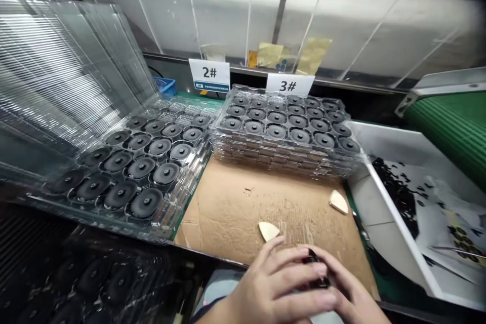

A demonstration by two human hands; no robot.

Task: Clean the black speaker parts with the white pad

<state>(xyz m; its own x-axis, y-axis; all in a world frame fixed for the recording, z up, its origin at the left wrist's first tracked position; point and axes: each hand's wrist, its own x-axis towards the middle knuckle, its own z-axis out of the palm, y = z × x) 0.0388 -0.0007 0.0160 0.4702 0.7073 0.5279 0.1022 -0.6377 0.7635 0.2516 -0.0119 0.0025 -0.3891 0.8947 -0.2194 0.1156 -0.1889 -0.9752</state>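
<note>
A small glossy black part (318,269) sits between my two hands, low in the view and over the front edge of the cardboard. My left hand (271,286) reaches across it with bent fingers. From the other side, my right hand (351,288) curls around the same part, its fingers partly hidden behind the left ones. Much of the part is covered, so its exact kind does not show. One cream wedge-shaped block (269,231) lies just beyond my left fingertips. A second cream block (338,202) rests farther right on the cardboard (228,202).
Clear trays of round black parts (140,167) stand at left beneath a raised clear lid (72,61). Behind the cardboard is another tray stack (284,131), near signs "2#" (209,75) and "3#" (290,84). A white bin (387,223) with black bits borders the right, below a green conveyor (451,116).
</note>
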